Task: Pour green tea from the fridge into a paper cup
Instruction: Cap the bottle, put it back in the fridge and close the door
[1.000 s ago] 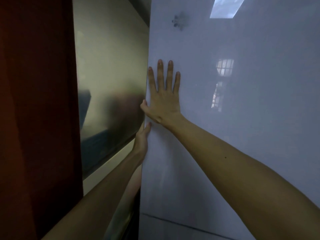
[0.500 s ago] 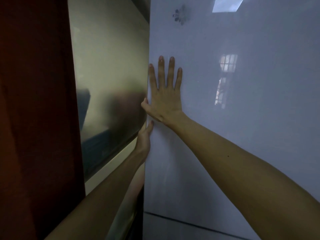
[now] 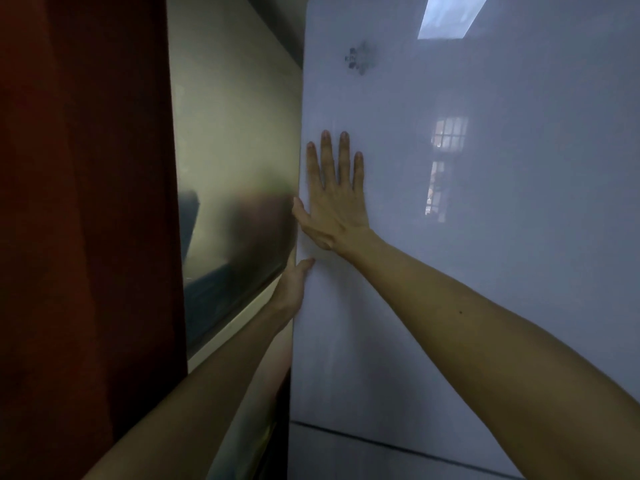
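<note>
Pressing flat on the white fridge door (image 3: 485,306) near its left edge, the right grip (image 3: 337,202) has its fingers straight and slightly spread. Just below it, the left grip (image 3: 294,289) holds that same edge, thumb on the front, fingers hidden behind. A steel panel (image 3: 235,168) stands beside the door's left.

You'll find nothing legible here: only a smudged, snowflake-like emblem (image 3: 362,58) near the top-left corner of the fridge door (image 3: 485,271) — its tiny lettering too blurred to read.
</note>
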The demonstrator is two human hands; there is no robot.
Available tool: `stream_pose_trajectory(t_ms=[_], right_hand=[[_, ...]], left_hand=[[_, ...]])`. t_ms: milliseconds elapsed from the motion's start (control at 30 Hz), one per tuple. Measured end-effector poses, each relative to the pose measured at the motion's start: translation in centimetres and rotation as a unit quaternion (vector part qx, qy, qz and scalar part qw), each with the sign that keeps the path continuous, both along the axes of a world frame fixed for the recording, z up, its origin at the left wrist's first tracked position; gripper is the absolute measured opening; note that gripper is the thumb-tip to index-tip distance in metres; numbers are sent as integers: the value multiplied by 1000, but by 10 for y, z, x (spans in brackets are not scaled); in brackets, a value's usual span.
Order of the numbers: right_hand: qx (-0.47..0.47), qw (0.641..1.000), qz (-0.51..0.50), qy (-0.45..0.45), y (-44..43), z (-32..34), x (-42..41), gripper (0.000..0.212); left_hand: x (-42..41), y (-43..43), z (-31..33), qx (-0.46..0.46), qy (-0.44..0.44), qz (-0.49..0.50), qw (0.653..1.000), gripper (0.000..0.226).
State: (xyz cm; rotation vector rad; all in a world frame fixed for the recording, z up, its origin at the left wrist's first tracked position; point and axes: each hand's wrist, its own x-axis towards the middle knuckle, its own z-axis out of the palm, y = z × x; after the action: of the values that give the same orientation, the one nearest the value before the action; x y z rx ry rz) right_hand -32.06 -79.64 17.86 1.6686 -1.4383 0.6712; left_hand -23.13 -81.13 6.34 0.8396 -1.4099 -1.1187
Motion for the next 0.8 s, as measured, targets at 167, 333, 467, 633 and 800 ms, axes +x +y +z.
stream_pose_trajectory(t_ms=[167,333,467,633,800], right_hand=[[91,996,17,-7,38,-10,-12,75],[173,983,0,-64,90,-36,-35,71],[238,965,-7,-114,133,-57,-51,68],[303,939,-13,-162,176,-81,-52,65],[329,934,-26,-136,209,-90,-60,62]], left_hand=[[-2,23,-4,-17,-73,32,997,76],[-5,50,-11,-6,-97,56,994,91],[-5,103,-7,46,-230,62,970,88],[0,153,-13,25,-384,55,921,74],[9,190,-12,-29,-524,62,849,64]])
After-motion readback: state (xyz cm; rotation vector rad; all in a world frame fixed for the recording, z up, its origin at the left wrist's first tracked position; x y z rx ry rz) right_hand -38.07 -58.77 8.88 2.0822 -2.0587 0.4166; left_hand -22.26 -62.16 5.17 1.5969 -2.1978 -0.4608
